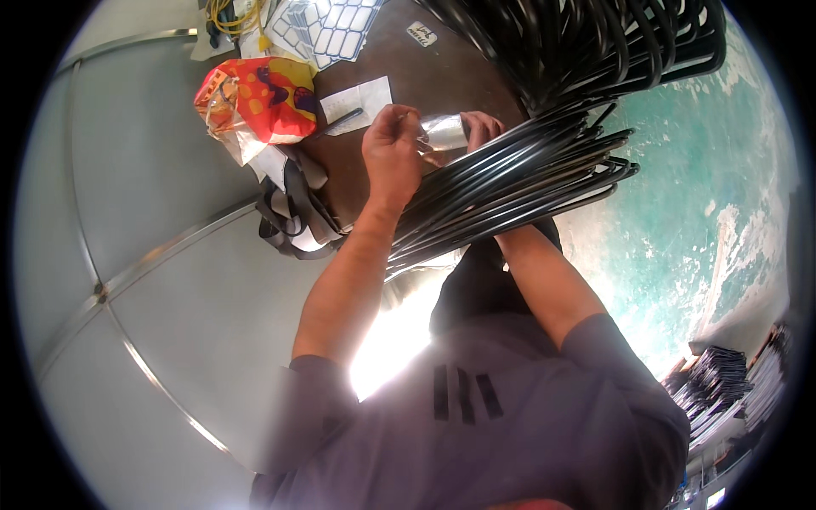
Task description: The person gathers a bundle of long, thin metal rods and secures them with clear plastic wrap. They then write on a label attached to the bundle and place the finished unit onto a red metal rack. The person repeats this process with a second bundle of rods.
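Note:
A bundle of glossy black bent tubes (501,178) lies slantwise across the table edge in front of me. Beyond it, my right hand (483,127) is closed on one end of a shiny, silvery roll of tape (444,133); the right forearm passes beneath the bundle. My left hand (393,144) is at the roll's other end, fingers pinched together. Something thin and clear, like the tape's loose end, shows by those fingertips. The bundle hides part of the right hand.
More black bent tubes (586,51) are heaped at the far right of the brown table (459,68). To the left are a red and yellow bag (270,100), a paper slip (357,104) with a dark pen-like thing, label sheets (327,30) and dark straps (293,208). A grey panelled wall (161,144) stands left.

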The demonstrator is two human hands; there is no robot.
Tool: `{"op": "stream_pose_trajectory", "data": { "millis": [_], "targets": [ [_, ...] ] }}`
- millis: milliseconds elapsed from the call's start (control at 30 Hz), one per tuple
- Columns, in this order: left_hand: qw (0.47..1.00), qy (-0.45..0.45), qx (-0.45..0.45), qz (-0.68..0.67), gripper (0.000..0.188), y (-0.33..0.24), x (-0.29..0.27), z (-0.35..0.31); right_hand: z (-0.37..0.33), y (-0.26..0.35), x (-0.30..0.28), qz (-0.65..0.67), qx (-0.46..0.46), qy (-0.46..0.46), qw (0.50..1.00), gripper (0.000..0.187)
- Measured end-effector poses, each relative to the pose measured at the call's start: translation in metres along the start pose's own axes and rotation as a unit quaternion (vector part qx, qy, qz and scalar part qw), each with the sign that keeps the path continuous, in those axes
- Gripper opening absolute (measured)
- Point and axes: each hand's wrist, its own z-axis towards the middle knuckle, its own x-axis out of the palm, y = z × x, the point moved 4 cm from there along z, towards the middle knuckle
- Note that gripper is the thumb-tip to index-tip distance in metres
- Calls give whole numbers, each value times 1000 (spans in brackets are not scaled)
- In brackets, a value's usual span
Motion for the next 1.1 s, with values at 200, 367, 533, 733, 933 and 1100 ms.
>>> {"op": "stream_pose_trajectory", "data": {
  "millis": [200, 367, 533, 733, 933, 1100],
  "targets": [
    [997, -6, 55, 51, 8, -12, -11, 12, 5, -30, 30, 208, 122, 42, 970, 80],
    [995, 11, 64, 71, 8, -26, -18, 8, 8, -35, 28, 251, 144, 29, 957, 73],
    [995, 34, 81, 51, 11, -34, -23, -2, 6, -32, 27, 371, 125, 72, 917, 76],
    [995, 12, 29, -91, 13, -43, -22, -2, -4, -24, 30, 598, 251, 135, 749, 60],
    [994, -55, -49, -86, 15, -15, -26, 15, -5, -18, 20, 555, 319, 109, 761, 52],
    [990, -74, -94, -75, 15, -6, -18, 32, -4, -32, 25, 357, 230, 50, 904, 60]
  ]
}}
